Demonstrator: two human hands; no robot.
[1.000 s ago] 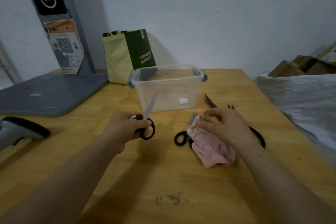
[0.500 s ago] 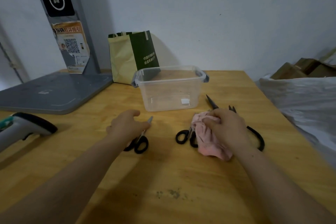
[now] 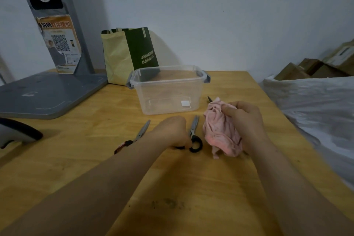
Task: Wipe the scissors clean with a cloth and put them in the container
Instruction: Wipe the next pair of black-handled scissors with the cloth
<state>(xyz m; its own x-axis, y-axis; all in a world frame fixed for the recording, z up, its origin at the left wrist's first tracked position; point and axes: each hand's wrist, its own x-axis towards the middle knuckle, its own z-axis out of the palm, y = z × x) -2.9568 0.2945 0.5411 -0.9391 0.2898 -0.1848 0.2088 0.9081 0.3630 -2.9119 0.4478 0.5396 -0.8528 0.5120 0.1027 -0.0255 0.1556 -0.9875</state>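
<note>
Two pairs of scissors lie on the table point(image 3: 76, 159) before the container point(image 3: 153, 101): a loose pair point(image 3: 142, 131), then a second pair point(image 3: 193, 130) whose handles the left hand point(image 3: 172, 132) grips, then the pink cloth point(image 3: 218, 130) bunched in the right hand point(image 3: 247, 119).

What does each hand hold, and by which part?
The left hand grips the black-handled scissors by the handles. The right hand holds the pink cloth bunched, near its top.

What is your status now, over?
Left hand grips black scissors by the handle. Right hand holds pink cloth. Container open, empty. Path to it clear.
</note>
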